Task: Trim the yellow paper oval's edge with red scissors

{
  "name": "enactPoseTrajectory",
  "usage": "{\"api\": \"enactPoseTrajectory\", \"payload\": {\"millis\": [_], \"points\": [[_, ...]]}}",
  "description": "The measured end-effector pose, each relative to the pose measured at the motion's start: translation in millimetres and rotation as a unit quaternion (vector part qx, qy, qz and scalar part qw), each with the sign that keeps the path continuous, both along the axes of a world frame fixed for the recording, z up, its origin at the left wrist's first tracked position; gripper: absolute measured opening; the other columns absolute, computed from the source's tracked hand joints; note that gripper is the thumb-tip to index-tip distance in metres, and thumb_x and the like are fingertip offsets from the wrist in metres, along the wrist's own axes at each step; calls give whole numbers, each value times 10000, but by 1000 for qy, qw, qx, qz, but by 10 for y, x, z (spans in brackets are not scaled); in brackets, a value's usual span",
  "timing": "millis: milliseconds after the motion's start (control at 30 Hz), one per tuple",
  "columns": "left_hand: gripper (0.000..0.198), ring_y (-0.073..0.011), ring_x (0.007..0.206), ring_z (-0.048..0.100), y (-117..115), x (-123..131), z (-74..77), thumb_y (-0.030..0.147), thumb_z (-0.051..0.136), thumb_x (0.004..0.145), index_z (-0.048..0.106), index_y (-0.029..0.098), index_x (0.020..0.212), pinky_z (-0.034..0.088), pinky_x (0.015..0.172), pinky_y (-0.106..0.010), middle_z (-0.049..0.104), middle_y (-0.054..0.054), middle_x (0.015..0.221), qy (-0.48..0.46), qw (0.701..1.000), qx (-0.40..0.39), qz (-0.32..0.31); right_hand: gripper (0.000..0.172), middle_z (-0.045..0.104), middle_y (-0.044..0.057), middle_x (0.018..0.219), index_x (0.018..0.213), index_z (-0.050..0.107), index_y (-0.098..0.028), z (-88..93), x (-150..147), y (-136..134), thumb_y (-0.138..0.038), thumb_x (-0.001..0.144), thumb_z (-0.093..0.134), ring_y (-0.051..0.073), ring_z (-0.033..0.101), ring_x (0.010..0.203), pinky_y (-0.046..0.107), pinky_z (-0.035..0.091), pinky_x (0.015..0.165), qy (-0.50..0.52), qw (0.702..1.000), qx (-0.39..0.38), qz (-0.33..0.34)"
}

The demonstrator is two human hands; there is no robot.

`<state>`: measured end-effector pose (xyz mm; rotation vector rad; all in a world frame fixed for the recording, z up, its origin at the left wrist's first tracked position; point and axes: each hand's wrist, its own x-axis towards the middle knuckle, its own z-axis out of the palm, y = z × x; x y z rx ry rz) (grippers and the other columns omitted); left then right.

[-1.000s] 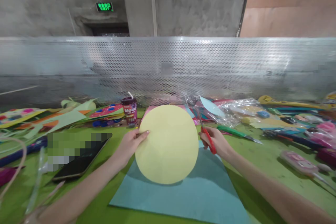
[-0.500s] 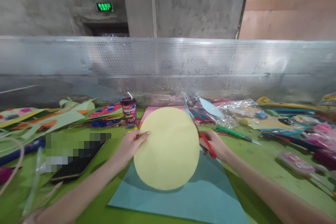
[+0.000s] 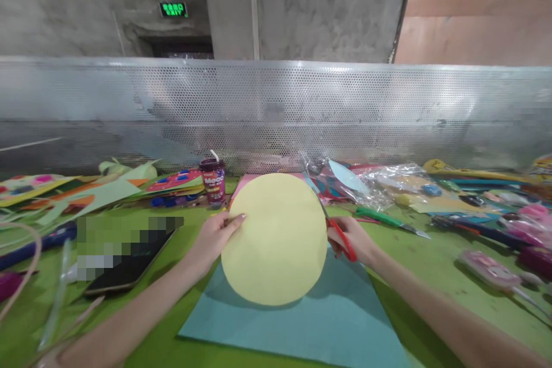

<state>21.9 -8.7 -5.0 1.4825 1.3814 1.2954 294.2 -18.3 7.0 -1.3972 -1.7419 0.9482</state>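
A pale yellow paper circle (image 3: pixel 274 238) is held upright over a blue sheet (image 3: pixel 328 313) on the green table. My left hand (image 3: pixel 215 236) pinches the circle's left edge, thumb on the front. My right hand (image 3: pixel 351 240) is closed round the red handles of a pair of scissors (image 3: pixel 330 221). The scissor blades point up and away, right against the circle's right edge.
A dark red drink cup (image 3: pixel 213 180) with a straw stands just behind the circle. A black phone (image 3: pixel 125 267) lies to the left. Coloured paper scraps (image 3: pixel 90 192) pile up at back left, plastic bags (image 3: pixel 379 184), pens and craft items at right. A perforated metal barrier (image 3: pixel 276 109) backs the table.
My right hand with the scissors has moved left, bringing the blades up against the circle's right edge. The circle has shifted only slightly in my left hand.
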Motion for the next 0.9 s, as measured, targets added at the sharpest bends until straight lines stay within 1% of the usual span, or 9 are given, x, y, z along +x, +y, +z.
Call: {"api": "enactPoseTrajectory", "payload": {"millis": [100,200,333,433,667,800,900], "points": [[435,-221,592,607,-1,6,-1,530,573,592,636,145,783,415,501,-277,669,-54,646,-4,1000,8,12,120,466,-46,385,537,438,-163,-6,-5,3,-231,635,423,77,453,337,171,336,342,4,1000,3,3],[451,-223,601,609,6,-2,-10,531,574,591,636,139,806,420,515,-282,671,-58,655,-7,1000,11,11,126,458,-48,376,519,415,-168,3,-8,-1,-226,630,424,80,452,334,172,331,335,6,1000,-1,-3],[437,-223,622,614,23,-25,-32,517,562,624,620,140,837,428,527,-284,675,-66,711,-13,1000,0,-11,124,449,-54,380,515,402,-174,12,-8,-10,-215,631,420,80,448,335,177,341,338,4,1000,1,-6],[429,-223,624,617,34,-41,-51,512,547,647,608,147,863,433,526,-286,672,-58,703,-22,999,-8,-26,123,451,-52,379,517,406,-174,17,-6,-15,-215,632,418,81,450,338,180,349,344,-2,1000,-4,-5],[419,-221,615,619,40,-50,-51,522,548,639,609,151,825,433,530,-286,678,-61,720,-14,1000,-1,-17,108,442,-51,371,524,422,-173,37,-24,-31,-215,622,409,83,449,336,181,351,342,-1,1000,-11,-11],[398,-222,603,618,37,-52,-50,512,544,652,601,159,827,433,521,-288,673,-53,701,-17,1000,-3,-22,118,452,-47,376,510,418,-171,30,-22,-23,-216,619,416,85,455,339,185,357,344,1,1000,-12,-9],[410,-229,622,620,39,-55,-55,512,542,655,602,152,841,434,526,-289,674,-64,724,-9,1000,5,-20,134,458,-43,378,502,410,-169,23,-16,-16,-218,626,419,85,459,337,182,356,342,-4,1000,-9,-8]]}}
